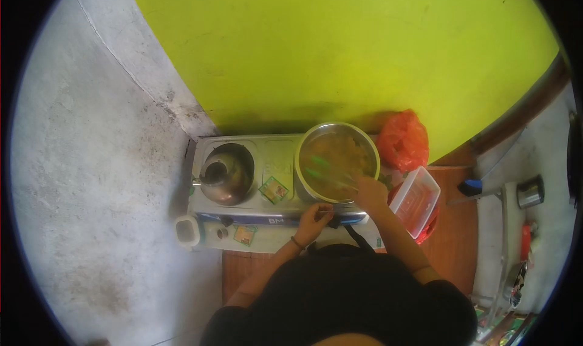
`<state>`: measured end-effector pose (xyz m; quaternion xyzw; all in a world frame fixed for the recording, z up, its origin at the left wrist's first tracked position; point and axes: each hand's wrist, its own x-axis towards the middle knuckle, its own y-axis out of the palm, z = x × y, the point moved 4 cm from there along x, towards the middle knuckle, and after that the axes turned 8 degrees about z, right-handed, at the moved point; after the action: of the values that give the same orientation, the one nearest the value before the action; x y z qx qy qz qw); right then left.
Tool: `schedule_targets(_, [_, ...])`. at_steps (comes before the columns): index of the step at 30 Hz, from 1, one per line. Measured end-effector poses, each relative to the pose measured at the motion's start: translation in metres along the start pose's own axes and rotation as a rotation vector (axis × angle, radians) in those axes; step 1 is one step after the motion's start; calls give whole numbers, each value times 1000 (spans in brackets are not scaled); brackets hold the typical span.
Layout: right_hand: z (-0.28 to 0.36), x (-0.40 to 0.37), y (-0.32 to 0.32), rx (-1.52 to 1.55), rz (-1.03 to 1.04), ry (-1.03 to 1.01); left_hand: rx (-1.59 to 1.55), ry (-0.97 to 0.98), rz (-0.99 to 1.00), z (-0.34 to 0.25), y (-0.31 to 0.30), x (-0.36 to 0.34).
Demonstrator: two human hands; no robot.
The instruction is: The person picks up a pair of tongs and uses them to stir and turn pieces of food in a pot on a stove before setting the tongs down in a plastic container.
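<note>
A large round metal pot (375, 144) with brownish food in it sits on the right side of the two-burner stove (277, 158). Over the pot's near right rim is my right hand (369, 193), its fingers closed round the thin handle of a utensil. A blurred green shape (320, 162) shows over the food. My left hand (314, 220) is at the stove's front edge, just below the pot, with its fingers pinched by the dark knob; what they hold, if anything, is too small to tell.
On the left burner stands a metal kettle (228, 182). Packets (274, 190) lie on the stove and in front of it. Right of the pot are a red plastic bag (404, 141) and a clear plastic container (416, 201). A green wall (346, 48) rises behind.
</note>
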<state>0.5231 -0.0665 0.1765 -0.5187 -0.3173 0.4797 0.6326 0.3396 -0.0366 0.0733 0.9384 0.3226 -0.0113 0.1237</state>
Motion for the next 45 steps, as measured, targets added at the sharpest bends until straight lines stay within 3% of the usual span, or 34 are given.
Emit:
schedule_targets(5, [-6, 34, -14, -41, -6, 164, 7, 14, -7, 2, -4, -4])
schedule_targets(8, [-14, 52, -12, -36, -65, 145, 11, 9, -29, -4, -4, -6])
schedule_targets(11, [-12, 61, -24, -87, 24, 178, 89, -33, -13, 3, -10, -4])
schedule_targets(17, [-8, 60, -49, -100, 38, 181, 49, -34, -15, 3, -12, -5])
schedule_targets(26, [-12, 48, -39, -26, -65, 150, 87, -55, -5, -8, -8, -4])
schedule_targets(32, [-9, 51, -24, -136, 30, 136, 79, -30, -7, 5, -12, -1])
schedule_targets(45, [2, 80, 4, -245, 5, 57, 59, -27, -8, -4, -10, -1])
